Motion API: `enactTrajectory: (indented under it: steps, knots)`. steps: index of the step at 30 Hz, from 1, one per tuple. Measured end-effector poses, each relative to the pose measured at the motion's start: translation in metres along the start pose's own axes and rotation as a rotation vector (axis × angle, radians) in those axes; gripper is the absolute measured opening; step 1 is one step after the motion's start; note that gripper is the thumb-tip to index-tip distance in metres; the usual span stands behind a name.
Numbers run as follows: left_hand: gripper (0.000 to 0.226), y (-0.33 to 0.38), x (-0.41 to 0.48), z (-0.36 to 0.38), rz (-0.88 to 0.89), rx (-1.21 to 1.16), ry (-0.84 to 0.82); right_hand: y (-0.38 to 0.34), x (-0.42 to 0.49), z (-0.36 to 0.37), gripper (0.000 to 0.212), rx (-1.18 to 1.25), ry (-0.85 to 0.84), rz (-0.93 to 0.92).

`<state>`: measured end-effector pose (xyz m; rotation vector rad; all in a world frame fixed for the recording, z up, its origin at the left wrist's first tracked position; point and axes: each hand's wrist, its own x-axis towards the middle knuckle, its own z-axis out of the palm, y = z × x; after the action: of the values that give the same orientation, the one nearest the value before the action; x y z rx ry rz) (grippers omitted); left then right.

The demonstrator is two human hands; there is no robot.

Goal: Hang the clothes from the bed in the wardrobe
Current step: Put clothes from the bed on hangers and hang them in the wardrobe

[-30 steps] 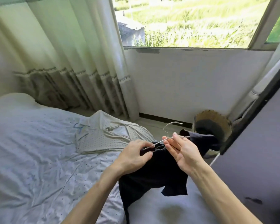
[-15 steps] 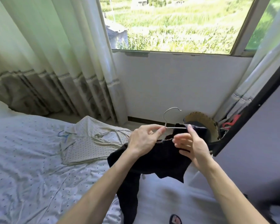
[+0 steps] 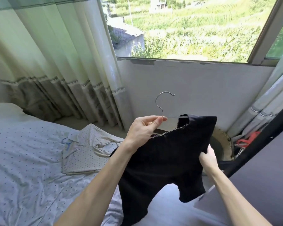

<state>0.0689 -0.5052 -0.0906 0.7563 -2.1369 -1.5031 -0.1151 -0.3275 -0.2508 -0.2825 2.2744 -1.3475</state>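
Here left hand [image 3: 142, 129] pinches the hanger [image 3: 176, 117]; right hand [image 3: 208, 156], half hidden, grips black garment [image 3: 167, 157].

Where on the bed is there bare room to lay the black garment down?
Bare sheet lies left of the folded dotted shirt, up to the pillow, and nearer the camera. Crowded at right: left hand pinches the hanger, right hand grips the black garment.

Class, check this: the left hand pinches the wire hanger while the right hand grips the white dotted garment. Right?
No. In the head view the right hand grips the black garment; the white dotted garment lies on the bed. The left hand does pinch the wire hanger.
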Motion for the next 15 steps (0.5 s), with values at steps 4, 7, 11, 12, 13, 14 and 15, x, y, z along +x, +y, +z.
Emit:
enactTrajectory:
  steps: [4, 7, 11, 12, 13, 14, 15]
  knots:
    - [0.019, 0.015, 0.034, 0.006, 0.008, -0.075, 0.048, -0.037, 0.014, -0.008, 0.023, 0.163, 0.064, -0.02]
    - [0.018, 0.021, 0.059, -0.002, 0.012, -0.12, 0.144, -0.057, 0.027, -0.013, 0.019, 0.11, 0.019, -0.076]
    - [0.013, 0.02, 0.085, -0.041, 0.005, -0.16, 0.313, -0.064, 0.045, -0.01, 0.024, -0.048, -0.166, -0.121]
    - [0.013, 0.017, 0.088, -0.054, -0.008, -0.154, 0.341, -0.063, 0.05, -0.005, 0.027, -0.083, -0.204, -0.127]
    - [0.013, 0.014, 0.09, -0.069, -0.019, -0.149, 0.37, -0.064, 0.053, 0.002, 0.029, -0.11, -0.24, -0.133]
    - [0.014, 0.011, 0.09, -0.084, -0.025, -0.145, 0.405, -0.066, 0.055, 0.011, 0.031, -0.139, -0.281, -0.141]
    - [0.014, 0.008, 0.09, -0.099, -0.021, -0.15, 0.443, -0.069, 0.057, 0.021, 0.031, -0.168, -0.327, -0.155]
